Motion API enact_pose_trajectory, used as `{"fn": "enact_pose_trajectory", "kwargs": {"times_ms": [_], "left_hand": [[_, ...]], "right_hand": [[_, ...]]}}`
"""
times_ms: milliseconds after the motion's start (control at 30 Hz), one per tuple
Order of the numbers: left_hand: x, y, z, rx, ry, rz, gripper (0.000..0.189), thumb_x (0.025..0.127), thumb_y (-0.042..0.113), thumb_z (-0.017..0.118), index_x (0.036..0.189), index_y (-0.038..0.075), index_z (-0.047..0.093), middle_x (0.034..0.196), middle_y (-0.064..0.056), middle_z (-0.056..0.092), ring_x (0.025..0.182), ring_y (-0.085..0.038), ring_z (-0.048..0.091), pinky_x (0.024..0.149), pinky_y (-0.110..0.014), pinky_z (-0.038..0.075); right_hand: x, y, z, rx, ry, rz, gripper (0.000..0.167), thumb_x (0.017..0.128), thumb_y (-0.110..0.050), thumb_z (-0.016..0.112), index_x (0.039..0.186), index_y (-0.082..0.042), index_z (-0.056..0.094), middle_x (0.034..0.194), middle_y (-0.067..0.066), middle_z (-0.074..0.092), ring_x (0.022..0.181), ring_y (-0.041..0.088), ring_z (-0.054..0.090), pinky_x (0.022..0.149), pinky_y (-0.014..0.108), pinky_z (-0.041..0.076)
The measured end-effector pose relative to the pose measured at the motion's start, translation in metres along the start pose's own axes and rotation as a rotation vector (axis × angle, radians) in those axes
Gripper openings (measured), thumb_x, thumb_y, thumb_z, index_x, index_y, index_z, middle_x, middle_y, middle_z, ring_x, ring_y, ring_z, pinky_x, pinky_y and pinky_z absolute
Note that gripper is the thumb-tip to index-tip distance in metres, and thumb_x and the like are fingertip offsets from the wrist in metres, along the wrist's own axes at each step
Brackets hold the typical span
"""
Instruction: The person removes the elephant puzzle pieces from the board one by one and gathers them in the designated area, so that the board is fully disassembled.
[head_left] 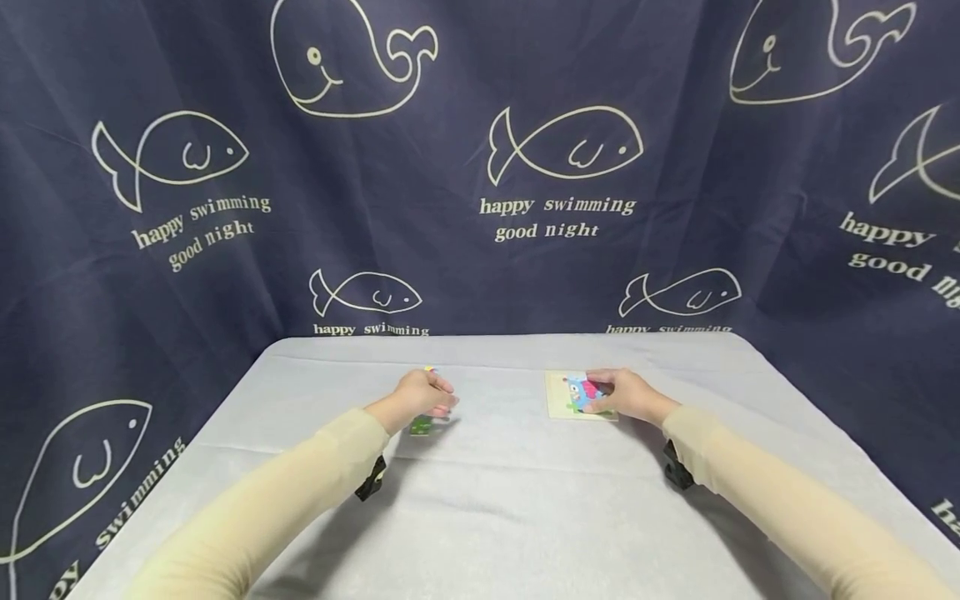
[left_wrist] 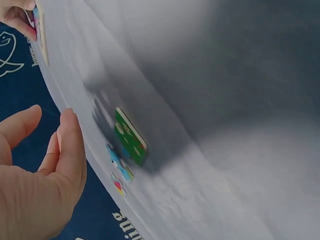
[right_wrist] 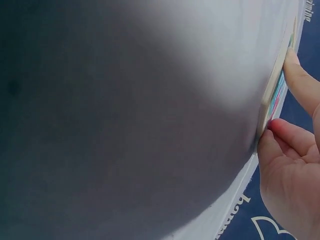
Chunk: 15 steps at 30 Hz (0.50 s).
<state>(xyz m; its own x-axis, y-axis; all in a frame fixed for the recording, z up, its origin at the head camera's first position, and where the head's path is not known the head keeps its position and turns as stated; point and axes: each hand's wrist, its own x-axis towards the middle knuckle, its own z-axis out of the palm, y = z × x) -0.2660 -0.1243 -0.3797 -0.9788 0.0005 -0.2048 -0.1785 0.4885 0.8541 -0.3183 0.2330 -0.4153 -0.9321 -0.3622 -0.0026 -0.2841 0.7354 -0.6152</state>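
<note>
A square, pale wooden puzzle board (head_left: 559, 402) with a blue and pink picture lies on the right of the table. My right hand (head_left: 628, 395) grips it by its right part, thumb and fingers spread over the picture; in the right wrist view, the thumb and fingertips touch the board (right_wrist: 272, 85). My left hand (head_left: 422, 395) hovers over loose puzzle pieces, its fingers apart and nothing held. Below it in the left wrist view are a green piece (left_wrist: 130, 137), a blue piece (left_wrist: 119, 162) and a small pink and yellow piece (left_wrist: 118, 186).
A pale cloth (head_left: 480, 517) with light creases covers the table. Behind and at both sides hangs a dark blue curtain (head_left: 450, 275) with white fish and whale outlines. Each forearm has a black wrist mount (head_left: 371, 479) under it.
</note>
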Motion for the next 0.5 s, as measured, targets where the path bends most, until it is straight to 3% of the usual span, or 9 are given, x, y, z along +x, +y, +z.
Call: {"fn": "enact_pose_trajectory", "kwargs": {"times_ms": [267, 500], "left_hand": [[0.005, 0.009, 0.017, -0.047, -0.026, 0.018, 0.027, 0.082, 0.002, 0.073, 0.107, -0.005, 0.065, 0.099, -0.015, 0.068, 0.085, -0.023, 0.071, 0.071, -0.024, 0.059], [0.009, 0.019, 0.026, -0.021, -0.058, 0.037, 0.028, 0.084, 0.008, 0.074, 0.109, -0.002, 0.066, 0.107, -0.013, 0.068, 0.09, -0.022, 0.071, 0.082, -0.027, 0.058]], "right_hand": [[0.0, 0.0, 0.0, -0.016, -0.008, 0.025, 0.076, 0.077, -0.029, 0.082, 0.138, 0.003, 0.049, 0.144, 0.025, 0.046, 0.136, 0.045, 0.035, 0.114, 0.056, 0.028], [0.0, -0.001, -0.001, 0.012, -0.008, 0.043, 0.076, 0.077, -0.027, 0.081, 0.139, 0.003, 0.048, 0.146, 0.025, 0.043, 0.137, 0.045, 0.034, 0.115, 0.055, 0.026]]}}
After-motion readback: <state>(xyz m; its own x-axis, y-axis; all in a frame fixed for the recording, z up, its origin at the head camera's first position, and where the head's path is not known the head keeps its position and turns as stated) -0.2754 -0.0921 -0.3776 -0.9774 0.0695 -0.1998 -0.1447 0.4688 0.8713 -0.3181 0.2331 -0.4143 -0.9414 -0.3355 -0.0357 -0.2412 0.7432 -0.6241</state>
